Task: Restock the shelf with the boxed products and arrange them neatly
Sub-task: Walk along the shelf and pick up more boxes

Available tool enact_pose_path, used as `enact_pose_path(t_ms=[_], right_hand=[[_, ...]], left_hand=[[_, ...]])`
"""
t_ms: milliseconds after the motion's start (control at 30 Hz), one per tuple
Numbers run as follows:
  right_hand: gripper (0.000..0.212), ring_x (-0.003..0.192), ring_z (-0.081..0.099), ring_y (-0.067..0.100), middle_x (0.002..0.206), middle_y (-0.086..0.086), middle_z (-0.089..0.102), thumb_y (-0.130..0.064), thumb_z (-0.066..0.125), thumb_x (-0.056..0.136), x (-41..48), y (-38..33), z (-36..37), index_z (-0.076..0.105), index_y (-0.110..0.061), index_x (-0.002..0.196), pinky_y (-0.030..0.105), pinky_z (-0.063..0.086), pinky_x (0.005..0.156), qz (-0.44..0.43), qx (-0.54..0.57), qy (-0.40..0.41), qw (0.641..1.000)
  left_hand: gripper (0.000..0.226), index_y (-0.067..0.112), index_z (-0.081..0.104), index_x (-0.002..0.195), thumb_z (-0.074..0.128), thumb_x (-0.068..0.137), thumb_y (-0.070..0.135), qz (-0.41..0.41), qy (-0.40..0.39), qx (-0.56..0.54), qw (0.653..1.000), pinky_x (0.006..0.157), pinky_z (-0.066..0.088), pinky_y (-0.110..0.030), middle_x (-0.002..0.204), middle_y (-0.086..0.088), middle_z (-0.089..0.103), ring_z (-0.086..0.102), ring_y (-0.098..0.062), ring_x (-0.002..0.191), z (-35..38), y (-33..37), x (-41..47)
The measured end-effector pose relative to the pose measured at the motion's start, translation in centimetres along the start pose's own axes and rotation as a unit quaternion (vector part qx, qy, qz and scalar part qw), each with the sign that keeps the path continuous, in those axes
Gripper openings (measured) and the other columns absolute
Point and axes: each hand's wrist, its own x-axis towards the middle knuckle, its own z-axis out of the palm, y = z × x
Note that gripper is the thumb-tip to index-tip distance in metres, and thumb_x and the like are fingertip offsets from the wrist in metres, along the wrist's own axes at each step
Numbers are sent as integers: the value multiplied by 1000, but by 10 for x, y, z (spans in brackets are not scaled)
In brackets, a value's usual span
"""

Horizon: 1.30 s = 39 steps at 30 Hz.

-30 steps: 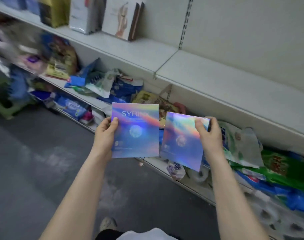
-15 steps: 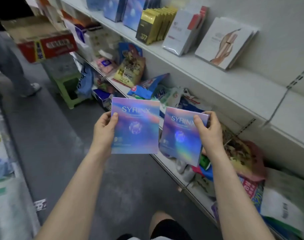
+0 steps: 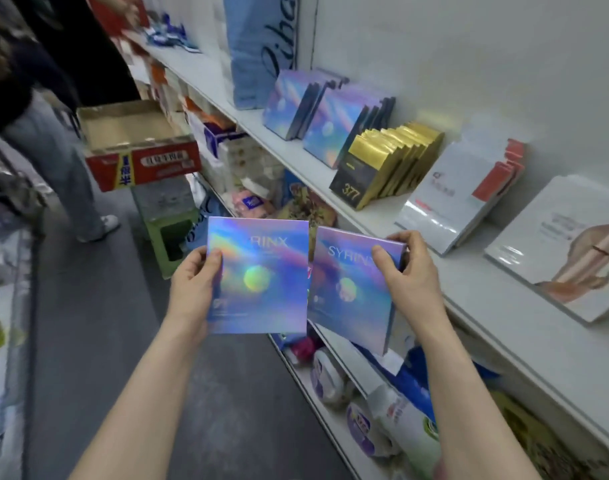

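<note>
Two shiny rainbow-foil boxes are held up side by side in front of the shelf [image 3: 486, 317]. The left box [image 3: 261, 275] is gripped at its left edge by the left hand [image 3: 192, 282], with the thumb laid on the front face and the fingers hidden behind. The right box [image 3: 348, 292] is gripped at its top right corner by the right hand [image 3: 412, 275], with the thumb pressed on the front and the fingers curled round the top edge. Both boxes are carried upright in the air, fronts turned to the camera, before the front edge of the shelf. Their inner edges are set just beside each other; whether they touch cannot be told.

On the shelf, two leaning rows of matching boxes [image 3: 334, 129] are stood next to a tall blue bag [image 3: 258, 46]. To their right, a row of black-and-gold boxes [image 3: 382, 164], some white boxes with red patches [image 3: 459, 199] and a large white box [image 3: 556, 244] are lined up. Mixed packs [image 3: 331, 375] are piled on the lower shelves.

In the aisle, an open cardboard carton [image 3: 140, 147] is seen above a green stool [image 3: 168, 233], and another person's legs [image 3: 60, 161] are seen beside it.
</note>
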Motion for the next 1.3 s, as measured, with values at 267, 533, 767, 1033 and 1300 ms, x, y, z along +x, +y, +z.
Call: enact_pose_path(t_ms=[267,533,767,1033,1300], right_hand=[[23,78,61,20,85,-5,63,-32,66,89,133,-41,81,51,-19,101,38,47,69,-91,-88,-20,992],[30,74,51,3,96,-8,63,-29,69,89,281,-87,144,62,-15,115,8,33,62,-90,-107,101,985],[39,112,58,18,124,1,64,-22,68,88,365,-72,171,63,-14,126,24,41,88,-7,-131,141,981],[40,116,49,37,121,16,54,-22,69,87,385,-53,171,62,-14,125,37,36,96,-23,-379,178,908],[38,116,48,37,123,16,53,-15,69,86,373,-59,189,62,-10,122,44,39,97,-100,-426,212,874]], left_hand=[[17,18,64,87,52,98,21,4,15,-13,1000,73,48,-32,88,-1,66,57,-15,77,12,0,139],[15,16,63,88,52,98,19,-11,-60,-2,998,72,48,-33,83,1,67,57,-16,75,7,5,300],[15,11,62,94,53,98,22,-39,-156,11,987,59,55,-25,85,-2,71,66,-11,65,17,13,399],[14,11,62,93,50,98,16,-45,-227,-8,973,57,54,-21,76,6,73,65,-8,62,48,2,430],[12,13,61,95,50,98,17,-16,-298,4,955,66,49,-22,85,0,67,60,-10,71,92,7,434]])
